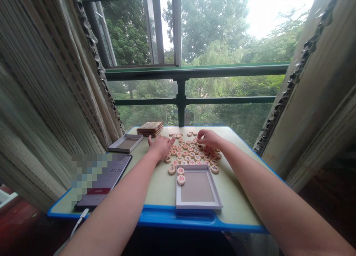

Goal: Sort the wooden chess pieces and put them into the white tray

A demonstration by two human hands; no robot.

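My left hand (161,146) rests at the left edge of a cluster of round wooden Chinese chess pieces (191,154), fingers stretched out and apart, holding nothing. At the cluster's far right, my right hand (209,138) has its thumb and forefinger curled together; what is between them, if anything, is too small to tell. The pieces lie mostly flat, with red or black characters, and a few overlap under my right hand. In front of them is a shallow white box tray (218,200). Two red-marked pieces (181,179) lie in its upper left corner.
A second shallow box part (125,150) sits at the left, beside a stack of small boxes or a folded board (150,128). A tablet (105,182) showing a timer lies at the left edge with a white cable (80,220). The table (241,208) has a blue rim.
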